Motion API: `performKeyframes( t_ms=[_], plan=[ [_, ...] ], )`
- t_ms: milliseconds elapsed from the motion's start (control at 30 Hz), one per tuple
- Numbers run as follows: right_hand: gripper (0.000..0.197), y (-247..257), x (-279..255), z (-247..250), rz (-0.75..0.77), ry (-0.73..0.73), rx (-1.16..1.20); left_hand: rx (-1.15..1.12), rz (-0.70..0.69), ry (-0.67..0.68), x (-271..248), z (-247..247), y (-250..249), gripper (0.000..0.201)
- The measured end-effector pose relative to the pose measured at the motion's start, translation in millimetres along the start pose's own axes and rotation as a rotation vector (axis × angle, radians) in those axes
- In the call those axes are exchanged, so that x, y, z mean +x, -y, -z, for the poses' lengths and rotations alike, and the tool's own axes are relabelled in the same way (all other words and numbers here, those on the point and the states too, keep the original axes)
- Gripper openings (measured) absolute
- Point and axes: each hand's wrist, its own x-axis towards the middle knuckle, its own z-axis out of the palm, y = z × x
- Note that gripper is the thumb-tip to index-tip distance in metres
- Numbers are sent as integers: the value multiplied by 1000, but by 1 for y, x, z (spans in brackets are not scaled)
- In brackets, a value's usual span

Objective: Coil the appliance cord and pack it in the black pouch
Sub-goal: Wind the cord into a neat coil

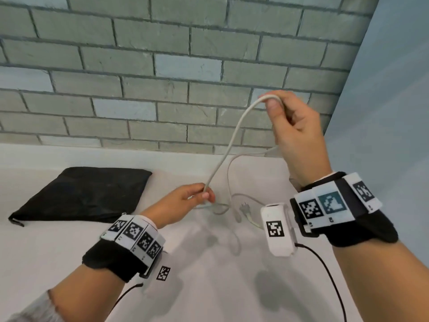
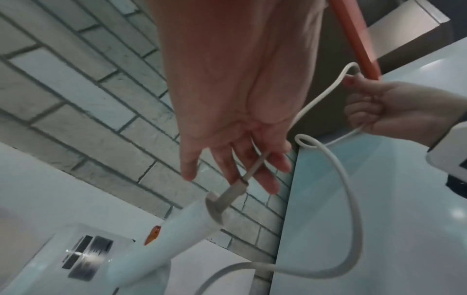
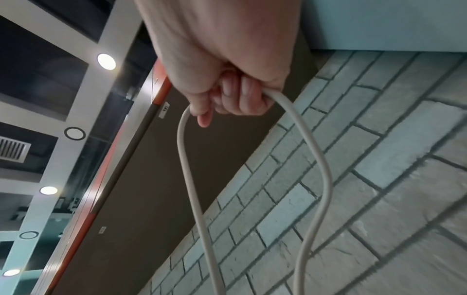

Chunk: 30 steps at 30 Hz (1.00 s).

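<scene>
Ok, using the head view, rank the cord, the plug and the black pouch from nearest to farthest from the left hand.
1. The cord: pinched in the left hand itself, rising to the right hand.
2. The plug: lying on the table, just right of the left hand.
3. The black pouch: flat on the table, off to the left.

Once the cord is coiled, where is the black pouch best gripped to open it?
Probably at the near-left corner of the black pouch, coming from the front: a small pull tab sticks out there, suggesting the closure ends there. The pouch lies flat on the table, so pinch the edge rather than the flat face.
</scene>
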Motion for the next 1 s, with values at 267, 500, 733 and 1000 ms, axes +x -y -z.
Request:
performKeyframes(
  t_ms=[267,500,733,1000],
  plan=[
    [12,-27,-4,12,-147,24,-157,-280,-169,-323,1,25,-27,25],
    [29,-70,-38,3,-349,590,-972,-557,-134,-287,-6,13,-44,29],
    [30,-73,-77,-26,-490,858,-542,-708,-146,-193,-13,8,-47,16],
    [39,-63,-98,-58,-336,928,-549,-822,-128,6,-15,9,-44,39]
  ],
)
